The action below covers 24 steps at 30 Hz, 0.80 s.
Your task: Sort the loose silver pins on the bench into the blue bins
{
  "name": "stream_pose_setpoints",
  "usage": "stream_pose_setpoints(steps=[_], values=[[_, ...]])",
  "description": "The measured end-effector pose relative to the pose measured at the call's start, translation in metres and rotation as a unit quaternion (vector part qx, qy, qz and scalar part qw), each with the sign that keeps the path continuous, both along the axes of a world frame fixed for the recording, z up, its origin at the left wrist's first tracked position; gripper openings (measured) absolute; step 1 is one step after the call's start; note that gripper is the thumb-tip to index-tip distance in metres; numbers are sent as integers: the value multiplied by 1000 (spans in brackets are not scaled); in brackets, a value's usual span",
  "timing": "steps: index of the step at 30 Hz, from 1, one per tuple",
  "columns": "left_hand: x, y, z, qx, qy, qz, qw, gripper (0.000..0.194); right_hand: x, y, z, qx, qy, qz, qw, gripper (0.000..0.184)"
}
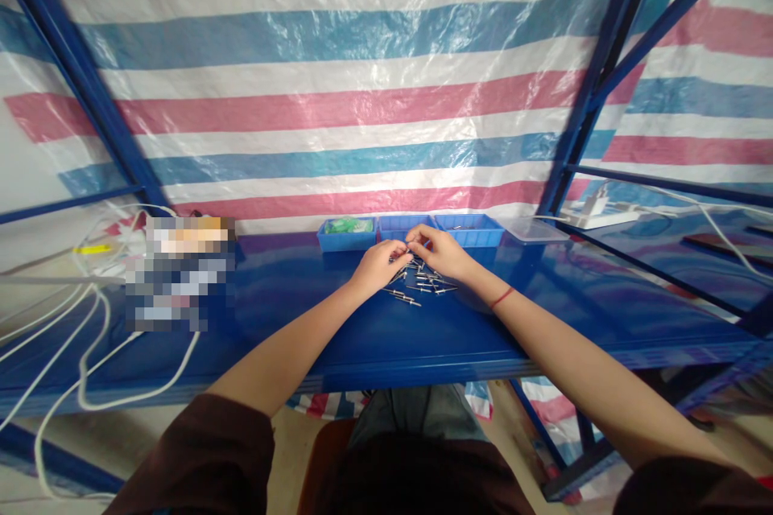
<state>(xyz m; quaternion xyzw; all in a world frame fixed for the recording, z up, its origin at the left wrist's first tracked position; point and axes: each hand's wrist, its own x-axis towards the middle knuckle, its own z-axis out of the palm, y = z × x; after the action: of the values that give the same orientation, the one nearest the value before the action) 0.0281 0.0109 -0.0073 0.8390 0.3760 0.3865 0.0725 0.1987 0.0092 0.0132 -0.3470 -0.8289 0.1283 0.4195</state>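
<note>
Both my hands meet over a small heap of metal pins [423, 283] lying on the blue shelf [374, 338]. My left hand [380, 264] is curled, its fingers pinched on one thin pin. My right hand [440, 251], a red thread around its wrist, has its fingertips pinched at the same pin, right beside the left fingertips. Behind the hands stand three blue trays in a row: the left tray [346, 233] holds green parts, the middle tray [399, 225] and the right tray [472, 228] show little inside.
A clear plastic lid [534, 230] lies right of the trays. A white power adapter [595, 212] and cables sit at the far right. White cords [90, 338] loop over the shelf's left end beside a blurred box [179, 272]. A striped tarp hangs behind.
</note>
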Motion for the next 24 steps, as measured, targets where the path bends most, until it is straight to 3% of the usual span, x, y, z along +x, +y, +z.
stream_pose_setpoints(steps=[4, 8, 24], values=[[1, -2, 3, -19, -39, -1, 999, 21, -6, 0, -1, -80, 126, 37, 988, 26], [2, -5, 5, -41, -53, -6, 998, 22, -7, -1, 2, -126, 154, 47, 979, 24], [6, -8, 4, -92, -81, -46, 991, 23, -4, 3, -3, -74, 137, 21, 988, 25]])
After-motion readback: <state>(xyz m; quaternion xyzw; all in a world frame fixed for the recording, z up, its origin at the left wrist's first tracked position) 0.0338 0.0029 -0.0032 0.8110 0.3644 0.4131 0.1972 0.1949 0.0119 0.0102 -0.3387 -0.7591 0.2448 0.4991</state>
